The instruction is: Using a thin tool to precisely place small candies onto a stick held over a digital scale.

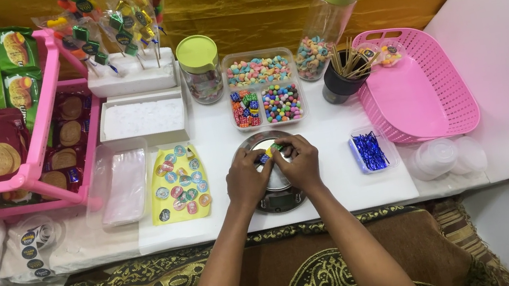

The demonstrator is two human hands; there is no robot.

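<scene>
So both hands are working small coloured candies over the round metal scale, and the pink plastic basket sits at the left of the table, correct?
Not quite. In the head view the pink plastic basket sits at the right of the table, not the left. The rest holds: the left hand and right hand work small coloured candies over the round metal scale.

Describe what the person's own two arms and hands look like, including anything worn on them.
Both forearms are bare as far as the frame shows: no sleeves, watch or bracelets visible. The left hand and right hand wear no gloves; rings are too small to tell. No markings show.
</scene>
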